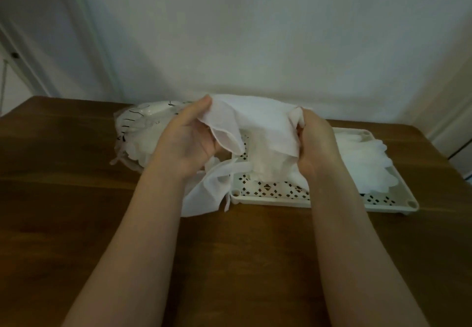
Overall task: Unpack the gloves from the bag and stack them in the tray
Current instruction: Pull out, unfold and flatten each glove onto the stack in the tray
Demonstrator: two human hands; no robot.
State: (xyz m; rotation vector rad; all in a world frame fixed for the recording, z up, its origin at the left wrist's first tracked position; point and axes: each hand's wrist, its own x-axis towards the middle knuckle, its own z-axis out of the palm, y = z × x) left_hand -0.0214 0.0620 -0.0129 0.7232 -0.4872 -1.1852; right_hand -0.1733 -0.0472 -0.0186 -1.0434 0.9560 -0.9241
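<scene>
Glove [258,122], seemingly, stretched between left hand [189,137] and right hand [315,142].

Left hand [189,135]: raised ahead of the body, palm turned inward, thumb up, fingers curled and pinching thin white fabric [255,127]. Right hand [316,142]: level with the left and near it, back toward the camera, fingers curled into the same fabric. Both forearms bare, reaching forward from the lower edge, converging slightly.

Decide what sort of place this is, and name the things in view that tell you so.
Probably a room in a home, not a workshop or factory. A wooden table stands against a plain painted wall, with a white door frame at the left. Only a small perforated plastic tray sits on it.
</scene>
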